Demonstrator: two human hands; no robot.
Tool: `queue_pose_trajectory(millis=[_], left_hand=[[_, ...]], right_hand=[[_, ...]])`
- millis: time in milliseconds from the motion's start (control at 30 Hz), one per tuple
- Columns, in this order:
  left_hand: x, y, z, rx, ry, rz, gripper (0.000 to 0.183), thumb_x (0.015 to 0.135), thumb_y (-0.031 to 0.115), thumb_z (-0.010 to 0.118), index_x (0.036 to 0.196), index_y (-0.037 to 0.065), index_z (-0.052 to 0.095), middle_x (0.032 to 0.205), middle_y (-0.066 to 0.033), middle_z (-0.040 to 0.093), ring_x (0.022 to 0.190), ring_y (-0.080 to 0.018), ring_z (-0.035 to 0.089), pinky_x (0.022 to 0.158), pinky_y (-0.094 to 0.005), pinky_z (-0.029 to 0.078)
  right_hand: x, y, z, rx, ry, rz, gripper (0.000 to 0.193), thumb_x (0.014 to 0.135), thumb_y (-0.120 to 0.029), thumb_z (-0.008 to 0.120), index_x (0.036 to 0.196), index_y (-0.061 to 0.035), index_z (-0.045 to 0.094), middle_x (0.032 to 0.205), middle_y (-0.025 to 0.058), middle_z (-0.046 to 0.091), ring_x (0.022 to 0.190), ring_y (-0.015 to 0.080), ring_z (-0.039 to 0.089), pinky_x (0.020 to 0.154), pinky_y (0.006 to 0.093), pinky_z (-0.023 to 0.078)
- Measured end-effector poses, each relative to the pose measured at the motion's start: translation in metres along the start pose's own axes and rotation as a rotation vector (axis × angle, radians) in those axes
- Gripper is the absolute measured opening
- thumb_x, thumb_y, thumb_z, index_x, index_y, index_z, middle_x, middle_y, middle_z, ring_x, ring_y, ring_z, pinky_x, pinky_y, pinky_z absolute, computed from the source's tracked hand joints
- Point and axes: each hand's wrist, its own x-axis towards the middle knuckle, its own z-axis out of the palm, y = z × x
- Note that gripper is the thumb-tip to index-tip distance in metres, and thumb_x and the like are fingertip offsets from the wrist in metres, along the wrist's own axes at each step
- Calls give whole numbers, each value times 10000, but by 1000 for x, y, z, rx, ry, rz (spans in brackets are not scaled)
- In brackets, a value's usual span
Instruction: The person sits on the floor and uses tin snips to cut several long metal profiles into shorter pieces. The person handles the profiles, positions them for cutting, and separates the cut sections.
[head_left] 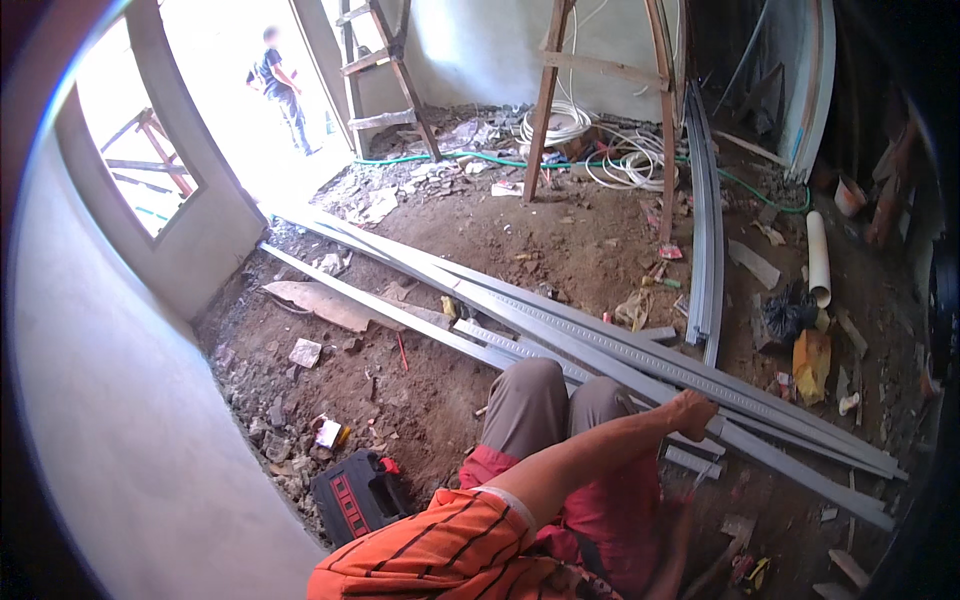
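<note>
My left arm reaches across my bent knees, and my left hand is closed on a long grey metal channel. This channel lies in a bundle of similar metal profiles running from the doorway to the lower right. Lower down, beside my red clothing, is my right hand. It is dim and smeared, with its fingers hard to make out; a thin shiny sliver shows just above it. A short piece of slotted metal channel lies on the dirt between my hands.
A black tool case stands at my left. Wooden ladders stand beyond the bundle, near coiled white cable. More profiles lie lengthwise on the right, near a white pipe. A person stands outside the doorway.
</note>
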Motion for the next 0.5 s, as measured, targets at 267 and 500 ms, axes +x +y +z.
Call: queue_pose_trajectory(millis=[267, 500], left_hand=[[20, -7, 20, 175, -99, 4, 332, 497, 245, 752, 784, 89, 688, 853, -105, 658, 874, -251, 630, 749, -342, 510], [25, -15, 23, 98, -133, -23, 377, 483, 275, 763, 795, 78, 686, 864, -122, 653, 923, -249, 610, 793, -347, 486]], right_hand=[[-2, 2, 6, -9, 162, -265, 273, 916, -372, 461, 1017, -120, 486, 829, -53, 441, 738, 74, 442, 613, 230, 362], [53, 62, -70, 212, 148, -210, 388, 918, -437, 412, 1106, -113, 512, 827, -65, 432, 754, 75, 418, 652, 224, 362]])
